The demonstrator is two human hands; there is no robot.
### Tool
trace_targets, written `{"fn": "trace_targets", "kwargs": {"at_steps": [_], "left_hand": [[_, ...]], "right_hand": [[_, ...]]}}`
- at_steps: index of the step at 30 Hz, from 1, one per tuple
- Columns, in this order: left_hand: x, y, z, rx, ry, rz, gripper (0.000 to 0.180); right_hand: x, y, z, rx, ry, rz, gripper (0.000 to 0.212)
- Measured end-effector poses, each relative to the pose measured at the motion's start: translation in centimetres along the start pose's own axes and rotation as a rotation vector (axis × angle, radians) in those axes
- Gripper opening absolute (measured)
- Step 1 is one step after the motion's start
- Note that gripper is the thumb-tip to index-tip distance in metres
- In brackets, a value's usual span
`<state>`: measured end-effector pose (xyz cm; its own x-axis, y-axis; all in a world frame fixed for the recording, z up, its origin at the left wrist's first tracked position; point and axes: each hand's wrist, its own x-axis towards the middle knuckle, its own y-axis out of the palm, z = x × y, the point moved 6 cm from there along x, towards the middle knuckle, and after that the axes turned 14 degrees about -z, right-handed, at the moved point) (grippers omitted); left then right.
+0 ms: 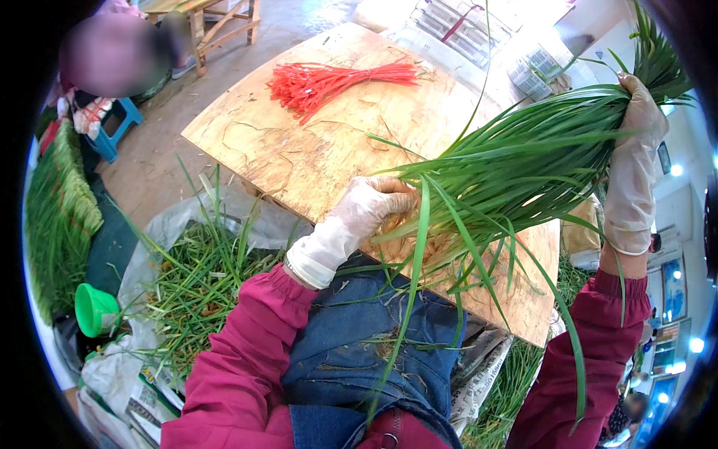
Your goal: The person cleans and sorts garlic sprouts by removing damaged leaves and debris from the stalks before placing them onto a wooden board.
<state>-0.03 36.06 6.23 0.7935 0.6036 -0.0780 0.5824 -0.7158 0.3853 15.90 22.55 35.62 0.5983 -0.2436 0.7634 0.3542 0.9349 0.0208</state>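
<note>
A thick bundle of long green garlic chives [531, 153] slants above the wooden table. My right hand [638, 142], in a thin whitish glove, is wrapped round the bundle at the upper right. At the loose, drooping end of the leaves, my left hand [370, 206], gloved alike, has its thumb and fingers pinched together on some leaf ends. Its exact hold is partly hidden by the fingers. Several long leaves hang down over my blue apron [359, 337]. Beyond my left hand lies a pile of red plastic ties [329, 82] on the table.
The wooden table [247, 150] carries scattered leaf scraps. A plastic-lined heap of green trimmings [209, 277] stands at its left, beside a green bucket [96, 310]. Stacked chives [63, 217] lie at the far left, near a blue stool [116, 129] and a seated person. White crates [460, 34] stand behind the table.
</note>
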Motion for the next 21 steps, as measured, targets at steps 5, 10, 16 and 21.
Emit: {"fn": "trace_targets", "kwargs": {"at_steps": [5, 10, 16, 21], "left_hand": [[-0.2, -0.7, 0.9, -0.167, -0.194, -0.022, 0.009], [-2.6, -2.5, -1.6, 0.83, 0.529, -0.445, 0.015], [-12.5, -12.7, -1.9, 1.026, 0.126, -0.05, 0.013], [-18.8, -23.7, 0.6, 2.076, -0.025, -0.399, 0.009]], "right_hand": [[0.9, 0.1, 0.2, 0.047, -0.028, -0.006, 0.03], [1.3, 0.2, 0.1, 0.033, -0.031, 0.014, 0.028], [3.5, -0.6, -0.9, -0.096, -0.085, 0.013, 0.025], [4.4, -0.2, -1.4, -0.047, 0.052, 0.039, 0.023]]}}
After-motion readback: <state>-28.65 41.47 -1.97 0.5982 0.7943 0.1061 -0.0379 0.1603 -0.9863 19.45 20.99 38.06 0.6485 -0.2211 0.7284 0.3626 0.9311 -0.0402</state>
